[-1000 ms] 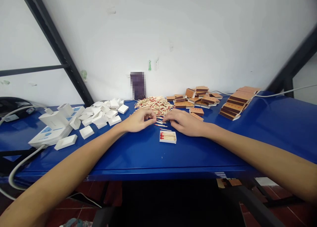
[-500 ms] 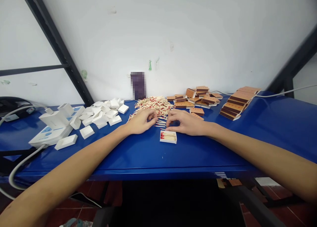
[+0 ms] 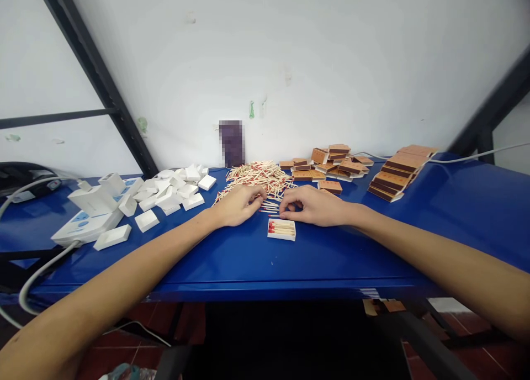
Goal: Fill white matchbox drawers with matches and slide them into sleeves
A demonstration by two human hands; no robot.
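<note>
A small white matchbox tray (image 3: 281, 237), partly filled with red-tipped matches, lies before my hands. My left hand (image 3: 240, 205) rests at the near side of the large match pile (image 3: 260, 174), fingers curled, a small gap between thumb and fingertips. Opposite it, my right hand (image 3: 310, 206) is bent inward just above the tray's right end. Its thumb and finger come together at the end of a single match (image 3: 274, 216). Several loose matches (image 3: 270, 206) lie roughly side by side between the two hands. The curled fingers partly hide what they touch.
White empty trays (image 3: 174, 189) are heaped at left, beside a white boxed device (image 3: 89, 225) with cables. Brown matchbox sleeves (image 3: 339, 162) lie at the back right, with a leaning stack of sleeves (image 3: 399, 173) farther right. The blue table (image 3: 248, 264) meets a white wall.
My right hand has shifted very slightly to the right, and its thumb and finger look closer together. My left hand and the matchbox tray have hardly moved.
</note>
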